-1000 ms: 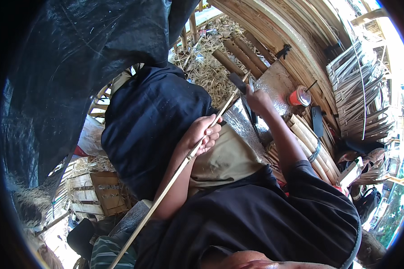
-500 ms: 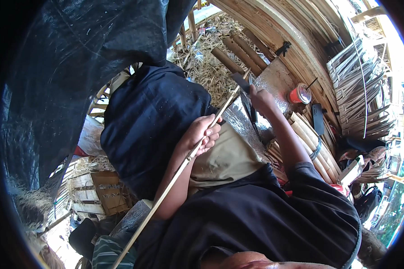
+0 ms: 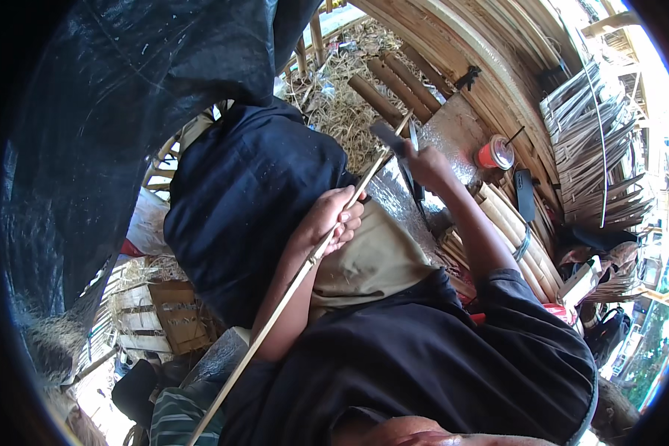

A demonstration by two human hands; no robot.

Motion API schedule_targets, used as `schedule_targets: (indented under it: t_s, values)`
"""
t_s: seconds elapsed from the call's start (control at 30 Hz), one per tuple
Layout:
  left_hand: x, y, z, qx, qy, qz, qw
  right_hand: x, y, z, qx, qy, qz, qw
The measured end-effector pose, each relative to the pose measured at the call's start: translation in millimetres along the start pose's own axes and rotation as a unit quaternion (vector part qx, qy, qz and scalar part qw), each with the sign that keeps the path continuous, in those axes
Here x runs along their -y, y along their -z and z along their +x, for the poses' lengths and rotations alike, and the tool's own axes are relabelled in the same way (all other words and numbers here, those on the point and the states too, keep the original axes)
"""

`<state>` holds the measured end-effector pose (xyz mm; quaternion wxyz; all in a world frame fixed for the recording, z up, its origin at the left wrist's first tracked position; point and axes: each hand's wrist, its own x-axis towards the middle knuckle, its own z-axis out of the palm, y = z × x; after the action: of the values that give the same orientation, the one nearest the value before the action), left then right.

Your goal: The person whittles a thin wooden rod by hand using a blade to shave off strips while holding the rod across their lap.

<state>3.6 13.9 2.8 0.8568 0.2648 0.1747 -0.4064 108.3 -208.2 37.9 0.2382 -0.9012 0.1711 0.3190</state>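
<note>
Frame centre: left hand (image 3: 330,215) grips a slim stick (image 3: 275,317); upper centre: right hand (image 3: 428,168) clasps a blade (image 3: 386,138) across it. Seemingly part-smoothed; a knot (image 3: 313,259) remains.

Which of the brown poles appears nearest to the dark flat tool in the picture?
The leftmost brown pole: its lower end appears just above the dark flat tool in the right hand. The other poles lie further right.

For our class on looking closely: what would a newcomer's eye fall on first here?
Probably the long pale stick, slanting from the lower edge up through the left hand. Near its upper end, the right hand holds a dark blade. A red cup sits to the right.
</note>
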Motion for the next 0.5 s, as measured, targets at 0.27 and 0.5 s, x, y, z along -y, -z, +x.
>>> schedule_targets:
  t_s: [0.27, 0.5]
  values:
    - [-0.5, -6.3, 0.1, 0.002, -0.001, -0.007, 1.0, -9.1, -4.7, 9.6, -0.022, 0.012, -0.025, 0.999]
    - [2.4, -6.3, 0.7, -0.018, -0.003, 0.007, 1.0, -7.9, -26.9, -2.1, -0.004, 0.083, -0.006, 0.997]
